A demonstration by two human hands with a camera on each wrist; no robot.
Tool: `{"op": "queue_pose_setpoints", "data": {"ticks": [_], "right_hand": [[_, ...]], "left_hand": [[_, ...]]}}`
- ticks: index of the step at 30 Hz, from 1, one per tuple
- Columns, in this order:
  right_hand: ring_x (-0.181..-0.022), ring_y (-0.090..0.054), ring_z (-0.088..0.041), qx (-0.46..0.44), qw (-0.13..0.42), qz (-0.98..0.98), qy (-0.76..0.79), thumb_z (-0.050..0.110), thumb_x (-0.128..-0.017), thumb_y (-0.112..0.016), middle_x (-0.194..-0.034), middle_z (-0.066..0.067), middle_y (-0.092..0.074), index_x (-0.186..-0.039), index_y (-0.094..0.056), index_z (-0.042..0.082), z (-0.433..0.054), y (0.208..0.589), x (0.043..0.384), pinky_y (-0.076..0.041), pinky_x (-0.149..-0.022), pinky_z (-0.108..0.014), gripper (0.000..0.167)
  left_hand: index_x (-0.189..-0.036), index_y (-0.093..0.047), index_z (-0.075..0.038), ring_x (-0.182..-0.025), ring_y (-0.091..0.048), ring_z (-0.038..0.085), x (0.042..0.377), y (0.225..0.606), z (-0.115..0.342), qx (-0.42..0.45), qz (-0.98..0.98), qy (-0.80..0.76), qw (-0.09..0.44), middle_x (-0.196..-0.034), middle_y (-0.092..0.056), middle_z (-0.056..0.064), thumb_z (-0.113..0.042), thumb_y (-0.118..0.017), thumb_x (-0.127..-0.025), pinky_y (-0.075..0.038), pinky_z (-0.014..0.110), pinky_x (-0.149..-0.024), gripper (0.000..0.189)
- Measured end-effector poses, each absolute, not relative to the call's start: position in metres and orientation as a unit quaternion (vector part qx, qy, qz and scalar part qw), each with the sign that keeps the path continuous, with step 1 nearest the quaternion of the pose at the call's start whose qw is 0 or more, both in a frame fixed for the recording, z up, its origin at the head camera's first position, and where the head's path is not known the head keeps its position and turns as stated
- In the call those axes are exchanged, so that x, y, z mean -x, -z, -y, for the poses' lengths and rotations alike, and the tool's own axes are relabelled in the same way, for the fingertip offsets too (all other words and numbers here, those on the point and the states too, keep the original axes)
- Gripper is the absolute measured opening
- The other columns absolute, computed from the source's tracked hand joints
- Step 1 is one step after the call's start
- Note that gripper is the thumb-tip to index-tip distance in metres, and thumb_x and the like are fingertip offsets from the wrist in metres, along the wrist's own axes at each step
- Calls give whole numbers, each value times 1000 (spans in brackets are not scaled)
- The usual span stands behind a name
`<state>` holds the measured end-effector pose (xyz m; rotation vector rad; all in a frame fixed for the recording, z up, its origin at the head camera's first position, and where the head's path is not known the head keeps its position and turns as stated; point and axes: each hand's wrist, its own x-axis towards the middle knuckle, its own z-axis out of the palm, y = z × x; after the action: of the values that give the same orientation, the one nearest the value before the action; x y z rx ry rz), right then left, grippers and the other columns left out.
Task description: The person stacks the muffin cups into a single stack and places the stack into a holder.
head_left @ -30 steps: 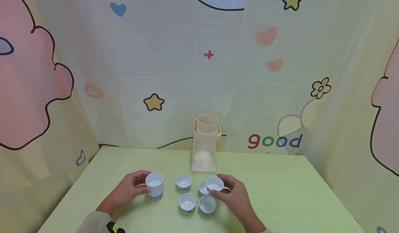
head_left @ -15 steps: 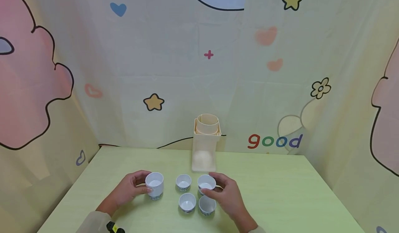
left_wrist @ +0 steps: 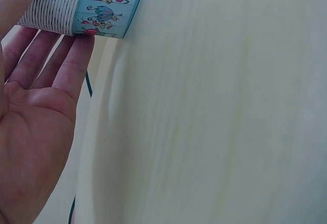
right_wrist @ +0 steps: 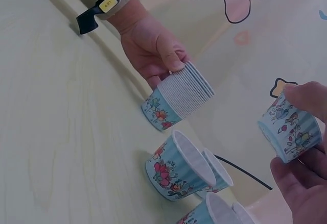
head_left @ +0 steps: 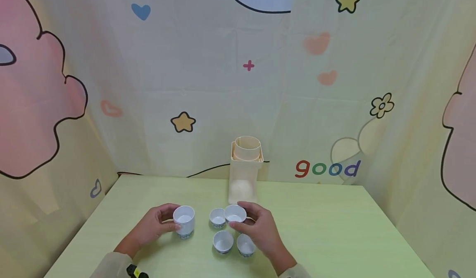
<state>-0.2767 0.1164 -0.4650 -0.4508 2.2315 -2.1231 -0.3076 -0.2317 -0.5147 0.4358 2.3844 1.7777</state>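
Note:
In the head view, my left hand [head_left: 158, 225] grips a stack of paper cups [head_left: 184, 224] at the left. The left wrist view shows the stack's many white rims and its blue, flower-printed lowest cup [left_wrist: 104, 9]. My right hand [head_left: 261, 229] pinches a single-looking paper cup [head_left: 235, 213] between thumb and fingers, raised over the table near the back cup [head_left: 217, 218]. Two more paper cups stand upright in front, a left one [head_left: 223, 242] and a right one [head_left: 246, 245]. Another standing cup is mostly hidden behind my right hand; the right wrist view shows several cups [right_wrist: 176, 170].
A cream cup dispenser [head_left: 243, 183] with a round tube on top stands at the back middle of the pale green table [head_left: 320, 224]. Behind it hangs a printed cloth backdrop [head_left: 208, 84], which also rises on both sides.
My right hand has moved left with its paper cup, from above the right-hand back cup toward the left-hand one. My left hand and its stack have stayed in place.

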Motion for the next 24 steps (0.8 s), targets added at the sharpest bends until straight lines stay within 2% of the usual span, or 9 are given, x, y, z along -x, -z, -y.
{"op": "queue_pose_setpoints", "data": {"ticks": [15,24], "right_hand": [[-112,-69,-25,171,24,-721,671,13,-80,-89,-128,-19,-70,-133,-63,-2,-87,461,288,-59,-90,-22,61],[-110,-69,-21,184,29,-713,676,12,-80,-88,-127,-18,-70,-133,-63,-1,-72,456,299,-59,-91,-23,59]], "left_hand": [[-138,-58,-4,-127,-61,36,308,517,233,-146,-790,-592,68,-139,-62,20,-25,-85,-84,-59,29,-96,64],[-138,-58,-2,-123,-64,27,306,513,231,-153,-791,-589,64,-137,-63,19,-24,-83,-87,-59,26,-94,61]]}}
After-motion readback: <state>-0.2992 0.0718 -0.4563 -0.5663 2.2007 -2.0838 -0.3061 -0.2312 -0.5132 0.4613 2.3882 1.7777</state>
